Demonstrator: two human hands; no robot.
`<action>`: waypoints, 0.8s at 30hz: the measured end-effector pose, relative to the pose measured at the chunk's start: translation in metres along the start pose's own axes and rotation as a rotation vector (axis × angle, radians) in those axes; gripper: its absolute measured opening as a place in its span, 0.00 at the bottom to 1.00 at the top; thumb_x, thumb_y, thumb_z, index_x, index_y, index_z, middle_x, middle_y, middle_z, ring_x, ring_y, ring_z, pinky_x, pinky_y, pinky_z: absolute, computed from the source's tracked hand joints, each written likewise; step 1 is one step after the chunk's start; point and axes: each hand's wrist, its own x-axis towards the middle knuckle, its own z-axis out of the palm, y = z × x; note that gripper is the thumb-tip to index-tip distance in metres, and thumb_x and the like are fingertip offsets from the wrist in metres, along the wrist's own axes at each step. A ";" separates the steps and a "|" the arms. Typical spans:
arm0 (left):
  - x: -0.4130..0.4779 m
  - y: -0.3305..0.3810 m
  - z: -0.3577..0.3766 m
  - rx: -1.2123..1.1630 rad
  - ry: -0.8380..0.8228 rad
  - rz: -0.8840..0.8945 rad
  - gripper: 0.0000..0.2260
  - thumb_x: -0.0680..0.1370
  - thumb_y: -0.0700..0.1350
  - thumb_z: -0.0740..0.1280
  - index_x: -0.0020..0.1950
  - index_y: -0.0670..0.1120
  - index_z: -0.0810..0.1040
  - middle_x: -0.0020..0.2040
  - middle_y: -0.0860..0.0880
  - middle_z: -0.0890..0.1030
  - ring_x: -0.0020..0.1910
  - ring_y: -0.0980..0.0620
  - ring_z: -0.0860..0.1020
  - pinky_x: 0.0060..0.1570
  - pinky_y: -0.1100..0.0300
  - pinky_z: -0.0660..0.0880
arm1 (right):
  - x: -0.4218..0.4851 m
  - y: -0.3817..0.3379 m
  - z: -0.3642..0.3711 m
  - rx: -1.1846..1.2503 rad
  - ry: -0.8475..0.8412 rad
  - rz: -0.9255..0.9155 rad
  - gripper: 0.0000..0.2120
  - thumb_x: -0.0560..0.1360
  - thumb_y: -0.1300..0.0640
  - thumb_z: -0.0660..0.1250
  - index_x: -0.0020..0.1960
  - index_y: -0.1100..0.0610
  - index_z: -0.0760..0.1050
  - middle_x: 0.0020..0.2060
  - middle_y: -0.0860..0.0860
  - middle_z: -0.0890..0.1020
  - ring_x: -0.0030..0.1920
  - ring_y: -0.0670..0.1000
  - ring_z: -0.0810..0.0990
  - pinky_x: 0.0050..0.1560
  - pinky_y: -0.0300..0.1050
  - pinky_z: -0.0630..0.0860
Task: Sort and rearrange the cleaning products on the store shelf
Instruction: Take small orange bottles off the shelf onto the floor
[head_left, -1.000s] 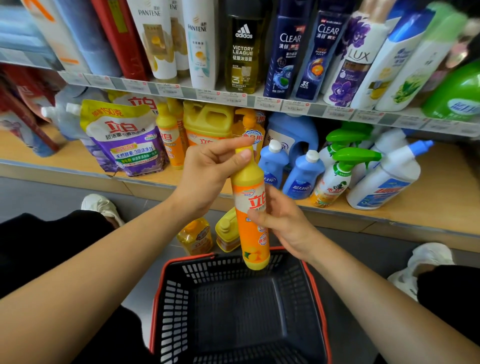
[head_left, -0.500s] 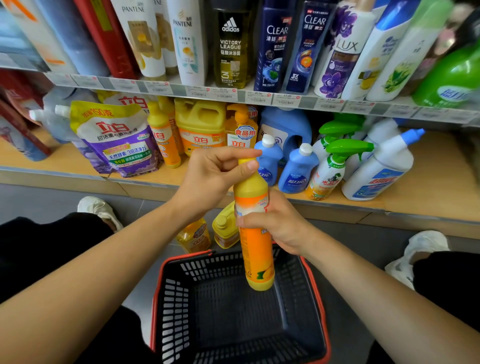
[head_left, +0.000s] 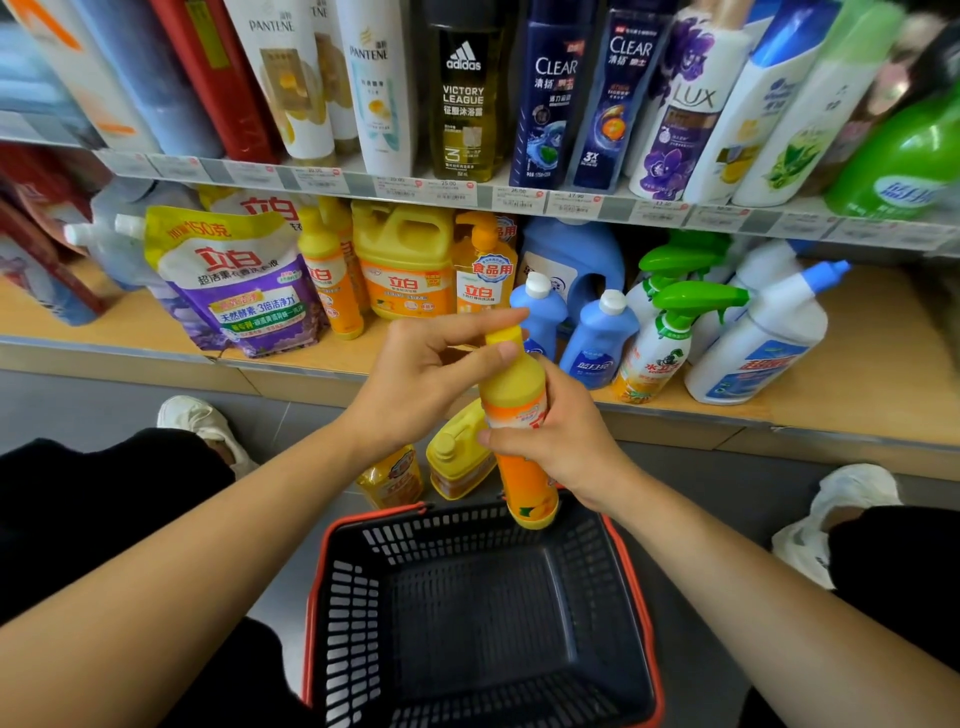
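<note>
Orange bottle (head_left: 521, 415), head view: upright over the basket's (head_left: 332, 551) far rim, short of the shelf (head_left: 857, 379) beyond the basket. Risk: the left hand (head_left: 421, 384) only pinches the yellow cap end between thumb and forefinger (other fingers loose). A twist there could loosen the cap or slip, and the bottle would drop into the basket or hit the yellow jugs (head_left: 457, 457) just behind the basket. The right hand (head_left: 569, 441) wraps the label, firm grasp.

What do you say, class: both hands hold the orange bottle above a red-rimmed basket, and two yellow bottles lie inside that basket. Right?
Not quite. In the head view, the two yellow bottles sit on the floor beyond the basket, not in it. The left hand and right hand do hold the orange bottle above it.
</note>
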 end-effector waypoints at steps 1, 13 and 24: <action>0.001 0.000 -0.001 -0.022 0.000 -0.012 0.15 0.80 0.40 0.66 0.67 0.38 0.79 0.56 0.41 0.85 0.59 0.46 0.83 0.56 0.53 0.81 | 0.000 0.000 0.000 -0.004 -0.001 0.002 0.25 0.63 0.59 0.80 0.57 0.51 0.76 0.46 0.46 0.85 0.47 0.45 0.84 0.45 0.37 0.78; 0.001 0.001 -0.005 0.065 -0.026 0.005 0.14 0.79 0.37 0.69 0.64 0.36 0.80 0.57 0.43 0.85 0.60 0.48 0.83 0.58 0.48 0.81 | -0.002 0.003 -0.001 -0.008 -0.034 0.009 0.26 0.63 0.55 0.80 0.59 0.50 0.77 0.49 0.47 0.85 0.50 0.47 0.84 0.46 0.38 0.78; -0.003 -0.022 -0.005 0.141 -0.029 -0.022 0.28 0.78 0.34 0.71 0.76 0.49 0.69 0.64 0.47 0.82 0.57 0.49 0.82 0.56 0.53 0.81 | -0.001 0.001 -0.018 -0.015 0.111 -0.017 0.21 0.63 0.54 0.82 0.54 0.47 0.81 0.46 0.48 0.86 0.48 0.46 0.85 0.45 0.40 0.80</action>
